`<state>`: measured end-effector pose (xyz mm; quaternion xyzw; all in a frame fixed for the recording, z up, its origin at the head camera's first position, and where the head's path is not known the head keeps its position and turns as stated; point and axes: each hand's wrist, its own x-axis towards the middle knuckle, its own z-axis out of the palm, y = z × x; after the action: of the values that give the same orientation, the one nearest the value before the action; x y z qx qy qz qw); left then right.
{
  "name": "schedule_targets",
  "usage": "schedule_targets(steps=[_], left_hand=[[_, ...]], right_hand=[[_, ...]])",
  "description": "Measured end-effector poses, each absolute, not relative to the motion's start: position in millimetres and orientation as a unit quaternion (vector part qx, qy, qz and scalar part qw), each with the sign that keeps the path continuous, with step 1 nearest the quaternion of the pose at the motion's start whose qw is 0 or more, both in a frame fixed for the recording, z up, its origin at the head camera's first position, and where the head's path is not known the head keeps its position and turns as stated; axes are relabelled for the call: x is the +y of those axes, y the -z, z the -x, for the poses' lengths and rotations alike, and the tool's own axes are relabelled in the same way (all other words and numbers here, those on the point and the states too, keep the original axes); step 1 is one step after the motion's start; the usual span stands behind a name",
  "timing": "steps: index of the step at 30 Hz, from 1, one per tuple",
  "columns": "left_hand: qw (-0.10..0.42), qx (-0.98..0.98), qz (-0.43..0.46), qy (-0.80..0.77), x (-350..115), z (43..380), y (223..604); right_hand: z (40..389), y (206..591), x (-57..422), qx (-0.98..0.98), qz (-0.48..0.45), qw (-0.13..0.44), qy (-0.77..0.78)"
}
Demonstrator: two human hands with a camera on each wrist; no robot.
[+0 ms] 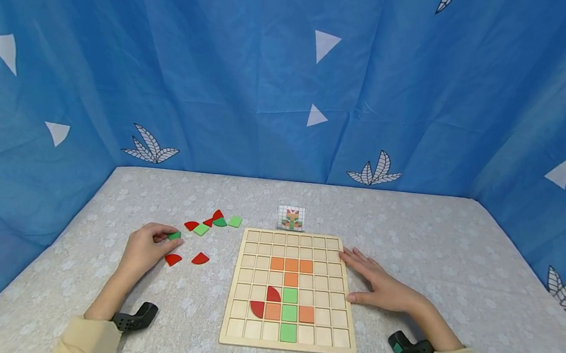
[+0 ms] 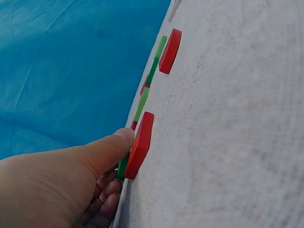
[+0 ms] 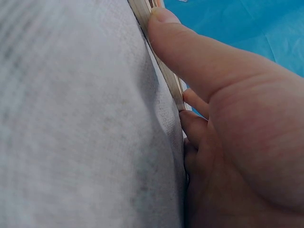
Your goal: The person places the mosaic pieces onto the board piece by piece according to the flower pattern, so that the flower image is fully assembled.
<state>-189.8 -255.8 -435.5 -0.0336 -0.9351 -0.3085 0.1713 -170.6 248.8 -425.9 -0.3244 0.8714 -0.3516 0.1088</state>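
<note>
At the left of the table my left hand [image 1: 144, 249] pinches a dark green tile [image 1: 175, 235] between thumb and fingers. The tile's full outline is partly hidden; in the left wrist view a red quarter-circle tile [image 2: 140, 147] overlaps it. Two red quarter-circle tiles, one nearer [image 1: 173, 260] and one to its right [image 1: 200, 258], lie close by. My right hand [image 1: 380, 285] rests with extended fingers along the right edge of the wooden grid board [image 1: 287, 346]. Set in the board are several orange squares [image 1: 292, 265], three light green squares [image 1: 290, 313] and two red quarter-circles [image 1: 274, 294].
Beyond my left hand lie loose tiles, among them a light green square [image 1: 235, 221], another light green square [image 1: 201, 229] and a dark green piece [image 1: 219, 222]. A small pattern card [image 1: 291, 218] stands behind the board. Blue curtain [image 1: 272, 73] surrounds the patterned tabletop [image 1: 411, 228].
</note>
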Motion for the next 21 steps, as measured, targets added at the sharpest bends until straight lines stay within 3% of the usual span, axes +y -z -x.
schedule_targets(steps=[21], left_hand=[[0.155, -0.938, 0.044, 0.308, -250.5, 188.8, 430.1]], right_hand=[[170.2, 425.7, 249.1, 0.876, 0.316, 0.11, 0.347]])
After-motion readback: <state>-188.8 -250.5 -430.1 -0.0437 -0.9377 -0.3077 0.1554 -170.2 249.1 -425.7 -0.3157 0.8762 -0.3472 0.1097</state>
